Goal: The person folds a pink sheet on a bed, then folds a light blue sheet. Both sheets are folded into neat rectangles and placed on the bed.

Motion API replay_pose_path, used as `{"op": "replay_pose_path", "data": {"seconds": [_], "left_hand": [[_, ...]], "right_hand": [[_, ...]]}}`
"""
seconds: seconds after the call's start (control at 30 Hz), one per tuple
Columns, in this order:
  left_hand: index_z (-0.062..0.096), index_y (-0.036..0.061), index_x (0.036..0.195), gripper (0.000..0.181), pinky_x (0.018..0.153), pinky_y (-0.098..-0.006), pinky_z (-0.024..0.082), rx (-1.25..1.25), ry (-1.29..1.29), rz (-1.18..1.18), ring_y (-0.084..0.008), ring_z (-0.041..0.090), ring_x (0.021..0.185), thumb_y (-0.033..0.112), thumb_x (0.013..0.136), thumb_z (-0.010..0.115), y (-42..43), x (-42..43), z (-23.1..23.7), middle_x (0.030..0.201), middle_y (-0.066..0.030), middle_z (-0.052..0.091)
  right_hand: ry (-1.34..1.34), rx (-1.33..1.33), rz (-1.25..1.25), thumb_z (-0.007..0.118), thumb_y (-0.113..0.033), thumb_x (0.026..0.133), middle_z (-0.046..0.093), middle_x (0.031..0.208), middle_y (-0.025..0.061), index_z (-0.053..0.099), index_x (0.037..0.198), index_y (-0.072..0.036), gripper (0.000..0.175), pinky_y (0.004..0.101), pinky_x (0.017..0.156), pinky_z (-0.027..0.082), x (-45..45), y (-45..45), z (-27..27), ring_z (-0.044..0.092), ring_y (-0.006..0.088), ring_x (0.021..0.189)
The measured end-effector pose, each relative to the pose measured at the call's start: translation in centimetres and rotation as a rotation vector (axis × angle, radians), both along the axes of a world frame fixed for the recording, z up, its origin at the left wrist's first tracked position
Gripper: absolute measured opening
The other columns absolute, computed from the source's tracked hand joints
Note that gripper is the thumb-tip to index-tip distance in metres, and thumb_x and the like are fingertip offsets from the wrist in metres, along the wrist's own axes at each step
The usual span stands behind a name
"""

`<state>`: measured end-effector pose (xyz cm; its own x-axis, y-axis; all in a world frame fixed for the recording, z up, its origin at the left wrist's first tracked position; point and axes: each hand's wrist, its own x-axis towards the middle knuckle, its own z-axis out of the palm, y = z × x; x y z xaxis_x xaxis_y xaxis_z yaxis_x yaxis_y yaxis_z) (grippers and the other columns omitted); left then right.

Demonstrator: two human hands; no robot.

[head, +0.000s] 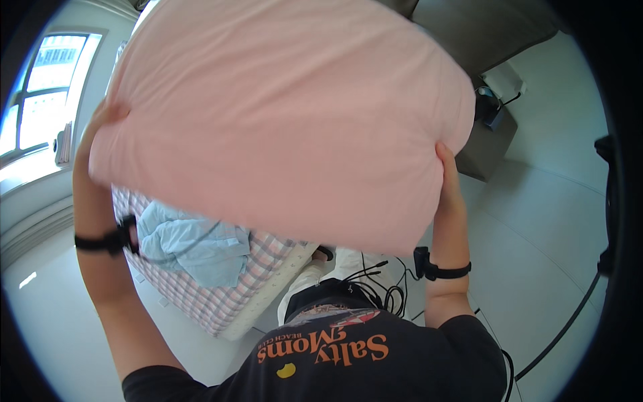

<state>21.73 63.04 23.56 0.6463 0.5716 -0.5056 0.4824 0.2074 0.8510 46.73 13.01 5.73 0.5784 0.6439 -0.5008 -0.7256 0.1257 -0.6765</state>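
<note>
A large pink pillow or cushion in a smooth fabric cover is held up in front of me and fills the upper middle of the view. My left hand grips its left edge, thumb over the near face and the other fingers hidden behind. At the lower right edge my right hand grips it too, with only the thumb side showing. Fabric creases run out from both grips. Below the pink cover, a crumpled light blue cloth lies on a bed with a checked cover.
A grey upholstered headboard stands at the upper right. Beside it is a dark bedside cabinet with small items and a cable. Black cables hang at my waist. At left is a window; pale floor tiles lie at right.
</note>
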Motion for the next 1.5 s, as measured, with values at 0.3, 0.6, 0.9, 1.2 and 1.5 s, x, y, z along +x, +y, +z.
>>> {"op": "replay_pose_path", "data": {"seconds": [0.3, 0.6, 0.9, 1.2, 1.5], "left_hand": [[0.035, 0.0042, 0.148, 0.089, 0.106, -0.0451, 0.04, 0.62, 0.482, -0.378, -0.0372, 0.048, 0.13, 0.038, 0.079, 0.08, -2.8, 3.2, -30.0, 0.14, -0.0236, 0.05], [0.045, 0.0073, 0.143, 0.063, 0.089, -0.0339, 0.051, -0.126, 0.601, 0.043, -0.022, 0.065, 0.103, 0.022, 0.087, 0.071, -26.3, -24.9, -35.6, 0.121, -0.0157, 0.063], [0.053, 0.0055, 0.136, 0.05, 0.084, -0.0318, 0.05, -0.286, 0.611, 0.301, -0.0182, 0.065, 0.095, 0.021, 0.089, 0.067, -30.5, -30.8, -34.4, 0.107, -0.0116, 0.068], [0.055, 0.0079, 0.135, 0.049, 0.084, -0.0295, 0.048, -0.422, 0.491, 0.38, -0.0155, 0.065, 0.094, 0.024, 0.09, 0.066, -32.1, -28.6, -35.1, 0.101, -0.0076, 0.068], [0.054, 0.0042, 0.134, 0.056, 0.087, -0.0336, 0.049, -0.439, 0.513, 0.522, -0.0193, 0.065, 0.099, 0.029, 0.087, 0.071, -36.9, -37.2, -39.0, 0.109, -0.0106, 0.068]], "right_hand": [[-0.043, -0.684, 0.372, 0.062, -0.074, 0.076, 0.051, 0.138, 0.0114, 0.042, 0.141, -0.003, 0.098, 0.0387, 0.109, 0.033, 3.1, 10.5, -21.9, 0.043, 0.0251, 0.131], [0.032, -0.664, 0.064, 0.087, -0.047, 0.068, 0.05, 0.139, 0.0114, 0.043, 0.139, -0.002, 0.095, 0.0375, 0.109, 0.033, 0.4, 13.2, -28.2, 0.046, 0.0236, 0.128], [0.107, -0.18, 0.097, 0.053, -0.051, 0.092, 0.047, 0.143, 0.012, 0.037, 0.145, -0.005, 0.072, 0.0437, 0.107, 0.04, 4.0, 18.2, -15.0, 0.047, 0.0274, 0.129], [0.406, -0.119, 0.007, 0.037, -0.066, 0.095, 0.04, 0.151, 0.0089, 0.032, 0.15, -0.011, 0.078, 0.0511, 0.11, 0.035, -3.4, 16.4, -17.5, 0.042, 0.0332, 0.135], [0.455, -0.824, 1.114, 0.038, -0.065, 0.097, 0.068, 0.074, 0.007, 0.067, 0.104, -0.002, 0.07, 0.033, 0.07, 0.054, -5.9, 9.9, -20.8, 0.067, 0.0178, 0.069]]}}
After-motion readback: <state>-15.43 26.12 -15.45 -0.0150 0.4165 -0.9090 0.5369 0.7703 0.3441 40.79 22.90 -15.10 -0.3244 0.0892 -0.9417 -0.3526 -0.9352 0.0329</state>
